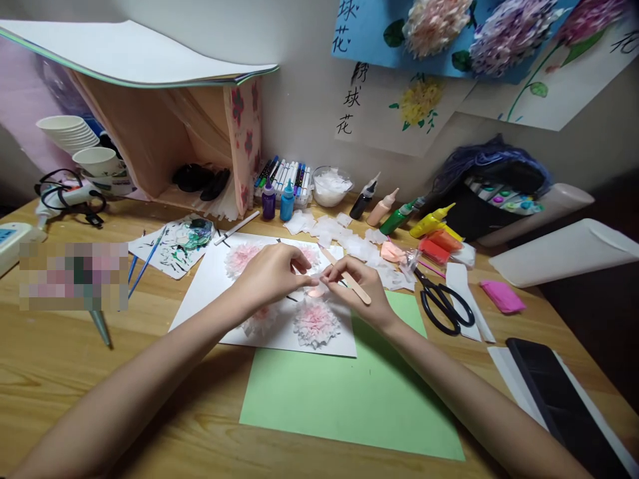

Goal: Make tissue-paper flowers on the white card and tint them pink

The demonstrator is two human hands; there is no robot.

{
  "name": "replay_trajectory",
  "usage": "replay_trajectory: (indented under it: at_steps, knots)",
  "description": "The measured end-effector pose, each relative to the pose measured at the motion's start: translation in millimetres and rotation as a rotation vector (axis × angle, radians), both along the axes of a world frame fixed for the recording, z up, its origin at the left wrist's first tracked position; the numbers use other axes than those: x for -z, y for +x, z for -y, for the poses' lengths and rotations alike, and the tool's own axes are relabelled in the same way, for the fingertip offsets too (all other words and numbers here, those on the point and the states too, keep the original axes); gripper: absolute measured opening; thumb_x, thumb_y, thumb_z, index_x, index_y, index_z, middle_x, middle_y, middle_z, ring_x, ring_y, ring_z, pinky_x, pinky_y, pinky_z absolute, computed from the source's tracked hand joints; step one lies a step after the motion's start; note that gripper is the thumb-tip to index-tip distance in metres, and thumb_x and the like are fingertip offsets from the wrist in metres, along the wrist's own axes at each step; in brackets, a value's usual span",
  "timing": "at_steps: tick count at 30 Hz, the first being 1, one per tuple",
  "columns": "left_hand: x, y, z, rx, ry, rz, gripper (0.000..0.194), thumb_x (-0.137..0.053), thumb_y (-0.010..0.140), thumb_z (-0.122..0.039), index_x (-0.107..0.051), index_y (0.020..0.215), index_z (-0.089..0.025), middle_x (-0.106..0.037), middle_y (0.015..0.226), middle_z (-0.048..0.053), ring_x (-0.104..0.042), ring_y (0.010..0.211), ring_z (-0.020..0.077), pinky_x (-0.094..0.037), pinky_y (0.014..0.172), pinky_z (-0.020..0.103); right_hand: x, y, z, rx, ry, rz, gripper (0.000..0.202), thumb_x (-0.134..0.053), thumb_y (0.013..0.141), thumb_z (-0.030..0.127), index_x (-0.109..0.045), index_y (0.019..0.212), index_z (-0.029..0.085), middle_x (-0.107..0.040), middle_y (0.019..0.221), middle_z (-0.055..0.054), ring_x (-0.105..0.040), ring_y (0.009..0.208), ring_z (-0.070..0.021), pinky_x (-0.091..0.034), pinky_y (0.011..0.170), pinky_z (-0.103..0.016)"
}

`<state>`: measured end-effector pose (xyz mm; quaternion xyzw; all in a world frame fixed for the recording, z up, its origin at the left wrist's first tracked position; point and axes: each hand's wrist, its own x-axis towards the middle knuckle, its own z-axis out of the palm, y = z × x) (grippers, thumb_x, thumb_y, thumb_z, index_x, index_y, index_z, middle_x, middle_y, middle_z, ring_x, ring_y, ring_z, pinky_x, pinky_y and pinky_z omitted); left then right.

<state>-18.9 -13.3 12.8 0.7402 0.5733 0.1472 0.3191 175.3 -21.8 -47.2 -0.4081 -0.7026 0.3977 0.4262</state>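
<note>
Over the white sheet [197,313], my hands meet fingertip to fingertip. My left hand [277,273] is closed in a pinch, its thumb at a small whitish scrap of tissue paper [318,277] that is partly hidden. My right hand [362,289] pinches the same scrap and keeps a wooden craft stick [358,290] slanted between its fingers. Below them on the sheet are ruffled pink-and-white paper flowers [317,322]; others lie partly under my left hand. A pale peach spot [315,291] shows just under my fingertips.
Green paper [349,399] lies under the white sheet. Loose tissue squares [344,236], paint bottles [399,216] and a bowl of white scraps [332,186] stand behind. Black-handled scissors [444,303] lie right. A paint-stained paper [180,246] and brushes [147,263] lie left.
</note>
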Motion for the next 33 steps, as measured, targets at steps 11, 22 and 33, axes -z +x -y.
replay_trajectory:
  at_steps: [11, 22, 33]
  knots:
    - [-1.7, -16, -12, -0.008, 0.009, -0.146, 0.014, -0.062, 0.074, -0.025, -0.073, 0.075, -0.016, -0.073, 0.076, 0.005, -0.064, 0.07, 0.018, -0.041, 0.06, 0.027, 19.1, 19, 3, -0.08, 0.106, -0.079, 0.058, -0.025, 0.097, 0.046, -0.066, 0.066, 0.019, -0.055, 0.054, -0.002, -0.05, 0.048, -0.0127, -0.04, 0.05, -0.029]
    - [-5.8, -30, -25, 0.022, -0.132, -0.137, 0.018, -0.062, 0.071, -0.026, -0.074, 0.077, -0.015, -0.071, 0.07, 0.003, -0.059, 0.065, 0.0145, -0.039, 0.058, 0.024, 27.7, 17, 2, -0.321, 0.31, 0.123, 0.052, -0.024, 0.098, 0.04, -0.065, 0.073, 0.019, -0.059, 0.057, -0.003, -0.055, 0.053, -0.0146, -0.045, 0.056, -0.029]
    - [36.6, -5, -19, 0.144, -0.252, -0.019, 0.017, -0.059, 0.069, -0.022, -0.073, 0.075, -0.014, -0.072, 0.072, 0.005, -0.061, 0.064, 0.0149, -0.039, 0.057, 0.024, 31.1, 16, 2, -0.156, 0.139, 0.052, 0.051, -0.028, 0.098, 0.044, -0.065, 0.073, 0.019, -0.06, 0.061, -0.003, -0.055, 0.054, -0.0132, -0.045, 0.054, -0.028]
